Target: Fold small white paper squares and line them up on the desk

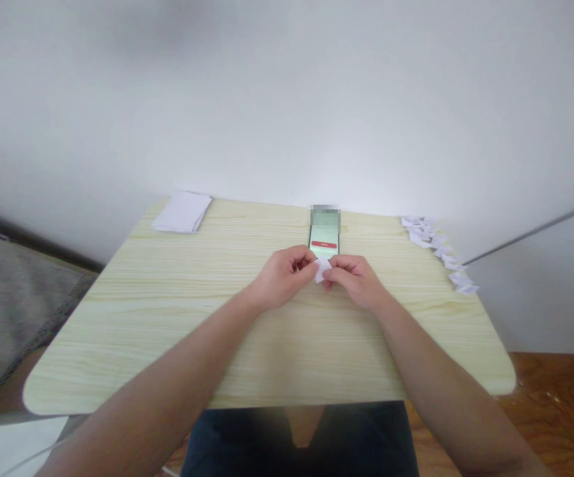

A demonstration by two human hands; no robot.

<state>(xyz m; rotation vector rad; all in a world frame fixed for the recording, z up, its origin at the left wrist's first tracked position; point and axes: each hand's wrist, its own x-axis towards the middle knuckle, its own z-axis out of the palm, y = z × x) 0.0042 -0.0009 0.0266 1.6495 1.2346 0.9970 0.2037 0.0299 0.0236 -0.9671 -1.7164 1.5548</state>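
"So, where does the small folded paper (pixel 323 269) sit in the grip?"

"Right between the two hands; the left hand (pixel 284 277) pinches it at its left side with thumb and finger; the right hand (pixel 359 281) has its thumb over the right side, with the fingers curled behind."

"Both grips closed, then?"

"Yes, both closed on that one white piece; its middle shows bare between the thumbs, while its side edges run under the fingertips; how it is folded beneath them is too small to tell."

"And is it resting on the table (pixel 207 271)?"

"I can't say for sure; the table spreads below the grip and to both sides of it, but whether the paper touches the surface is hidden."

"What lies nearest?"

"A phone (pixel 324 240), just beyond the grip; its lower end comes close behind the paper, its screen is pale green with a red bar, and its top is blurred into blocks."

"Anything farther off?"

"Well to the left of the grip and beyond it, a stack of white paper (pixel 180 212), its sheets slightly out of line; well to the right, a row of folded white pieces (pixel 443 254), crowded together along the table's edge, running from beyond the grip down to slightly nearer than it."
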